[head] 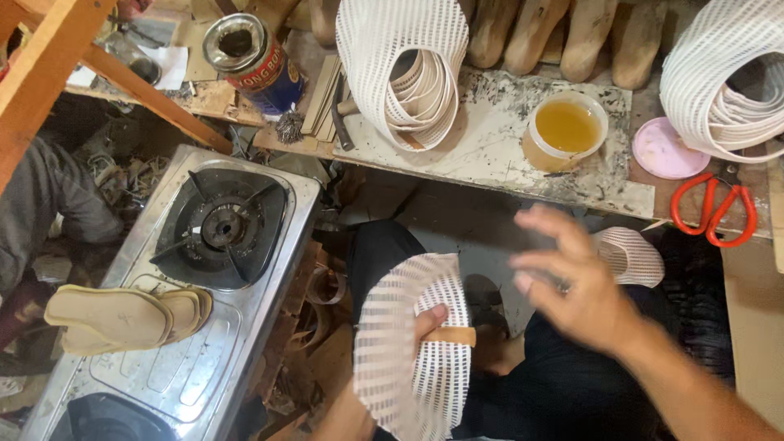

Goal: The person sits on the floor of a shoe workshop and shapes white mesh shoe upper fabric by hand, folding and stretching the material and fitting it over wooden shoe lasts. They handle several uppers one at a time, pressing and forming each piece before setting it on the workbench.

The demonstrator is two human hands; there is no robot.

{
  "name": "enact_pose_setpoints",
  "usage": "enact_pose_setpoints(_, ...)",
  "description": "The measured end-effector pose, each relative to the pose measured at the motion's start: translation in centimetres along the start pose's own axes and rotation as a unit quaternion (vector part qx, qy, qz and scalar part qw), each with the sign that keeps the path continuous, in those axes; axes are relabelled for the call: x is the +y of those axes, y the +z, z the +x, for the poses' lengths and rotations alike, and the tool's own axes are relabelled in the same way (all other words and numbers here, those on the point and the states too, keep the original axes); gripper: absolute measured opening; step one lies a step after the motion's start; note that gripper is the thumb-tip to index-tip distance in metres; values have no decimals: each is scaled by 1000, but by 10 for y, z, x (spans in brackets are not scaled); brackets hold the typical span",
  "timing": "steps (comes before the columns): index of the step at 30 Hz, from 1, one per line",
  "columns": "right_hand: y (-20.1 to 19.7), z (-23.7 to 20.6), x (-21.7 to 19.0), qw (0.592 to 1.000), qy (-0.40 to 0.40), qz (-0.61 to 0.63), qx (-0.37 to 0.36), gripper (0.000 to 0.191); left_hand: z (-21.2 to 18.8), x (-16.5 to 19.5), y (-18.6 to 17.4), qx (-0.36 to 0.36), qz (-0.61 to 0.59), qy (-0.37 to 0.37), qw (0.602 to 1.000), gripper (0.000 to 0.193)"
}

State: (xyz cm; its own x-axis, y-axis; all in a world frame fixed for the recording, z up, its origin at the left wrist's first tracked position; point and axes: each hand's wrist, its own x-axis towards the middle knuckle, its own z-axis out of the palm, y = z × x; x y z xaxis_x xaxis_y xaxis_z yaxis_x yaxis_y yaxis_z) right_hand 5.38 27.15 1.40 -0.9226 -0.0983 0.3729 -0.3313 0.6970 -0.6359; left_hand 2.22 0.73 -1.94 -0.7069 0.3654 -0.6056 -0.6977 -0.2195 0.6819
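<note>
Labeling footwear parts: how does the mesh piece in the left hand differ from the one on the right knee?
The mesh piece in the left hand is larger, opened out and gripped with a tan strip; the mesh piece on the right knee is smaller, lying loose, partly hidden by the blurred right hand. Both are white open-weave mesh.

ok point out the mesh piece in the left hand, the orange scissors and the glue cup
mesh piece [392, 343], head view, its left half
orange scissors [713, 211], head view, where the handle loops meet
glue cup [567, 126], head view, the amber liquid's surface
</note>
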Motion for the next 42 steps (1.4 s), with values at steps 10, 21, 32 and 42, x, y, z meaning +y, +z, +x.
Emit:
enact_pose_setpoints(10,33,-41,-13,988,-129,-78,33,62,13,-15,5,-131,80,-19,988,36)
enact_pose_setpoints(21,29,-53,-25,989,-137,-46,30,45,-7,-16,7,-266,-121,21,956,28)
enact_pose_setpoints(32,32,-54,-31,969,-207,-130,29,43,0,-15,6,-214,-48,52,974,37)
enact_pose_setpoints(42,22,-35,-30,966,-212,-148,2,34,11,-17,-9,-152,-92,56,983,24)
